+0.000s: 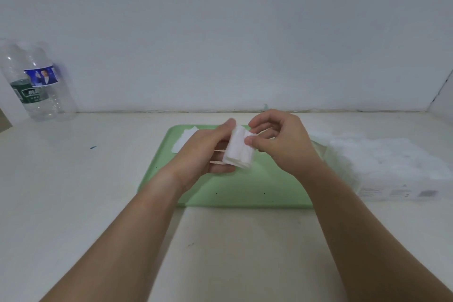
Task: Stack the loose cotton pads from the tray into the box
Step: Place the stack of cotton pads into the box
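I have both hands raised above the middle of the green tray (245,189), and between them is a small stack of pads (239,152), held off the surface. The left hand (208,154) comes in from 8 o'clock and cradles the stack, thumb across the top edge and fingers curled underneath, which I read as a clamp to keep the soft layers from sliding apart. The right hand (282,140) comes in from 4 o'clock and pinches the stack's upper right edge between thumb and forefinger, its other fingers loosely curled behind; I judge it is squaring the edges so the bundle goes in as one block. A few loose pads (185,140) lie flat at the tray's 10 o'clock corner, so the gathering is not finished. The box (397,192) sits at 3 o'clock, just beside the tray, with white pads showing along its top, close enough for a short carry. Two clear bottles (36,81) stand at 9 o'clock against the wall, well apart on the table (98,179).
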Demonstrator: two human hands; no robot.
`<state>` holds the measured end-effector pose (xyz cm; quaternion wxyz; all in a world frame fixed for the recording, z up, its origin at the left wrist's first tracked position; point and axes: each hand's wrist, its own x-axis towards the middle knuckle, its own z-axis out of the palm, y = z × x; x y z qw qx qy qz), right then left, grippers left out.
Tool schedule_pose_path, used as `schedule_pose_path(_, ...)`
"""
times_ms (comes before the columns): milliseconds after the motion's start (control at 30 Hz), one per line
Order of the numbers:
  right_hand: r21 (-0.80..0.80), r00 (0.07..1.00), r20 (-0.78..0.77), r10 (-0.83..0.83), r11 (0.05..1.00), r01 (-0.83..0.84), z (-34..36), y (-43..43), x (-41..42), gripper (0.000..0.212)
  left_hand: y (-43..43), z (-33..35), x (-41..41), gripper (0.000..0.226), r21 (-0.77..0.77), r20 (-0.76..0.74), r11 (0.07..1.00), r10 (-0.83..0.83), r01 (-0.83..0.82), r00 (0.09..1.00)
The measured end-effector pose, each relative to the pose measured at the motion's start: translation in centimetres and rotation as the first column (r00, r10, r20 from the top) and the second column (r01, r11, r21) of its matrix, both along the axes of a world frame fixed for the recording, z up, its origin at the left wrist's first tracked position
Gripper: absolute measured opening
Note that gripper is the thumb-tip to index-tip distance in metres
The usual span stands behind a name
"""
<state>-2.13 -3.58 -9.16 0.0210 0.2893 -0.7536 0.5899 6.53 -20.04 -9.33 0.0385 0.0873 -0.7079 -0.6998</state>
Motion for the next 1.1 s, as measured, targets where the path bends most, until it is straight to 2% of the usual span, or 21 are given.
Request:
schedule_pose_path(100, 0.02, 0.998, -0.062, -0.014, 1.0, 0.015, 0.1, 0.1, 0.4, 0.025, 0.3, -0.3, 0.2, 0.02, -0.096, -0.082, 0.995, -0.034, 0.026, 0.996)
schedule_pose_path(167, 0.037, 1.0, -0.013, 0.01, 0.999, -0.009, 0.4, 0.0, 0.7, 0.03, 0.5, -0.4, 0.2, 0.023, -0.085, -0.116, 0.996, -0.012, 0.002, 0.993)
schedule_pose_path(233, 0.031, 0.991, 0.092, 0.097, 0.994, -0.1, 0.8, 0.0, 0.8, 0.033, 0.8, -0.1, 0.2, 0.024, -0.075, -0.152, 0.997, 0.007, -0.019, 0.988)
schedule_pose_path(333, -0.005, 0.976, 0.157, 0.149, 0.989, -0.151, 1.5, -0.1, 1.1, 0.029, 1.1, 0.4, 0.3, 0.024, -0.089, -0.207, 0.994, 0.039, -0.059, 0.977)
schedule_pose_path(500, 0.133, 0.977, 0.159, 0.142, 0.977, -0.164, 3.2, 1.5, 1.1, 0.02, 2.2, 1.2, 0.2, 0.032, -0.195, -0.26, 0.965, 0.121, -0.175, 0.958)
schedule_pose_path(633, 0.194, 0.971, 0.168, 0.168, 0.96, -0.2, 5.0, 4.8, 0.6, 0.017, 4.0, 2.4, 0.0, 0.038, -0.282, -0.243, 0.951, 0.058, -0.128, 0.968)
schedule_pose_path(800, 0.207, 0.988, 0.146, 0.043, 0.976, -0.073, 7.5, 10.6, -0.6, 0.018, 7.9, 3.2, -0.2, 0.028, -0.316, -0.261, 0.941, 0.039, -0.124, 0.964)
schedule_pose_path(967, 0.178, 0.992, 0.101, -0.079, 0.982, 0.06, 8.8, 16.3, -2.0, 0.021, 12.6, 2.9, -3.3, 0.03, -0.496, -0.259, 0.863, -0.036, -0.101, 0.965)
schedule_pose_path(1033, 0.167, 0.989, 0.087, -0.117, 0.981, 0.101, 8.8, 18.6, -2.3, 0.023, 15.1, 2.8, -4.5, 0.046, -0.614, -0.197, 0.788, -0.12, -0.027, 0.973)
schedule_pose_path(1100, 0.166, 0.989, 0.085, -0.121, 0.981, 0.106, 8.7, 20.1, -2.4, 0.027, 16.8, 2.5, -5.7, 0.071, -0.718, -0.101, 0.693, -0.196, 0.066, 0.975)
